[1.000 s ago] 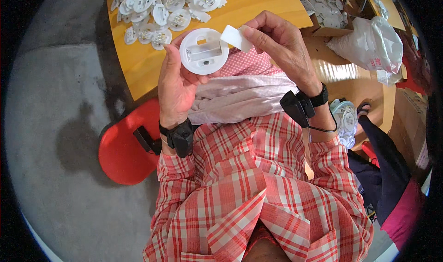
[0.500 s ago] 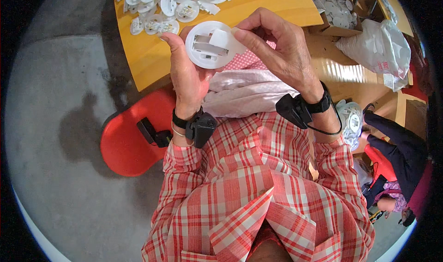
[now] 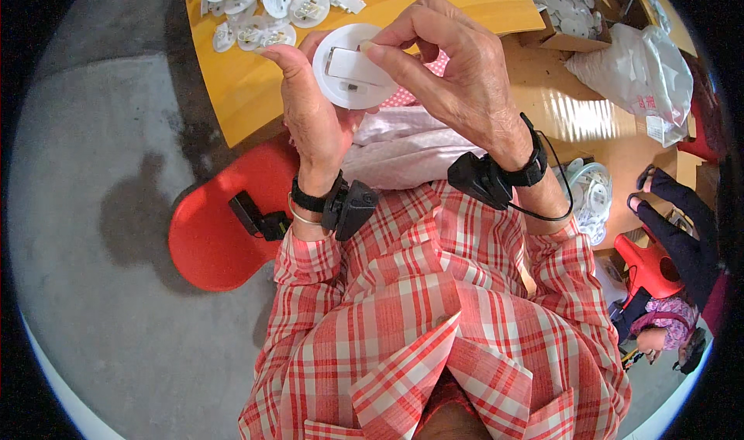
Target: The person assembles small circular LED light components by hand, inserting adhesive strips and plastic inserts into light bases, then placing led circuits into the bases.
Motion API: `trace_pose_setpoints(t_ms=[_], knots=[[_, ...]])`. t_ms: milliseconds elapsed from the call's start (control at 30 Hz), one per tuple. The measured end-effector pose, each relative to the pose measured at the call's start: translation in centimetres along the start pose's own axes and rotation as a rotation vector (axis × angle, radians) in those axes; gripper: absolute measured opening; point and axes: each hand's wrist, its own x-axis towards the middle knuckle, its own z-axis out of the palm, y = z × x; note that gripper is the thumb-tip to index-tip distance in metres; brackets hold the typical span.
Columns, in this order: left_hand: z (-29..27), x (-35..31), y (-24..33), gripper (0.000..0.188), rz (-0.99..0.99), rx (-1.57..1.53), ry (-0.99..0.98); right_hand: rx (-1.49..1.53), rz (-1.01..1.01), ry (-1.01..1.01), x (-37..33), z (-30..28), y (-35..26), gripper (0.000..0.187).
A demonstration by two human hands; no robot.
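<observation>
My left hand point(image 3: 311, 114) grips a white round plastic housing point(image 3: 333, 93) from beneath, its thumb raised at the left and its fingers partly hidden behind. A flat white battery cover point(image 3: 353, 65) lies over the housing's rectangular compartment, with a thin gap showing along its left end. The thumb and forefinger of my right hand point(image 3: 453, 72) pinch at the cover's right end, over the housing's edge. Just below the cover a small dark slot shows in the housing. Black devices are strapped to both my wrists.
Many similar white round parts point(image 3: 267, 6) are heaped on the yellow wooden table point(image 3: 221, 91). A box of white parts point(image 3: 570, 21) and a white plastic bag point(image 3: 639, 72) stand at the right. A clear tub point(image 3: 590, 200) holds more parts. A red seat point(image 3: 217, 238) lies left; another person point(image 3: 674, 316) is at lower right.
The cover, tilted up with the metal contacts exposed, has come down flat over the compartment. My right hand has moved left and slightly up with it.
</observation>
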Motion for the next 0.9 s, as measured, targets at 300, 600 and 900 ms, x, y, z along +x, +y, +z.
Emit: trace_pose_setpoints(t_ms=[300, 600, 900], knots=[[0.2, 0.1, -0.1, 0.084, -0.011, 0.014, -0.006, -0.023, 0.057, -0.056, 0.6, -0.5, -0.7, 0.012], [0.6, 0.2, 0.0, 0.085, -0.008, 0.031, 0.062, -0.019, 0.014, -0.091, 0.5, -0.7, 0.0, 0.010], [-0.9, 0.4, -0.8, 0.059, 0.029, -0.018, -0.072, -0.599, -0.340, -0.087, -1.9, -0.5, 0.9, 0.029]])
